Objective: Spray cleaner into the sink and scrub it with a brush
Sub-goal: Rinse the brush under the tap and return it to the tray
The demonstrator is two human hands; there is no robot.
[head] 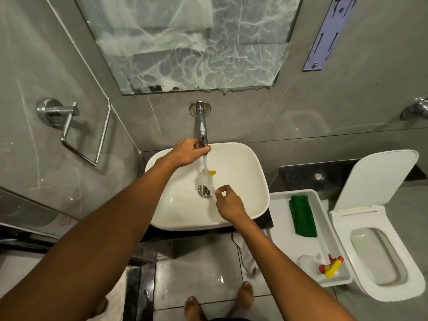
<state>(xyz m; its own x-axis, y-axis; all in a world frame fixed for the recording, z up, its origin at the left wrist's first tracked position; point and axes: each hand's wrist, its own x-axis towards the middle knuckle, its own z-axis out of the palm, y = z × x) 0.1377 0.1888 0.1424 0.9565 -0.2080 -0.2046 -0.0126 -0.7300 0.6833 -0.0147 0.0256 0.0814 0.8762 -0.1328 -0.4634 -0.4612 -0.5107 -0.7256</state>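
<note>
Head view: my left hand (pixel 188 150) grips the tap (pixel 202 129), water running; my right hand (pixel 228 201), fingers pinched narrow, seems to hold the brush (pixel 206 178) under the stream inside the sink (pixel 243 158). Risk: the loose pinch slips, or the stream splashes out; spray bottle (pixel 324 266) sits in the tray (pixel 278 218), well apart.

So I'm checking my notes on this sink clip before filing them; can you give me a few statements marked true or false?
1. Water is running from the tap. True.
2. The left hand holds the spray bottle. False: it is at the tap's spout; the spray bottle lies in the white tray.
3. The brush is under the stream in the sink. True.
4. The green cloth is in the sink. False: it is in the tray.
5. The right hand is over the sink. True.
</note>
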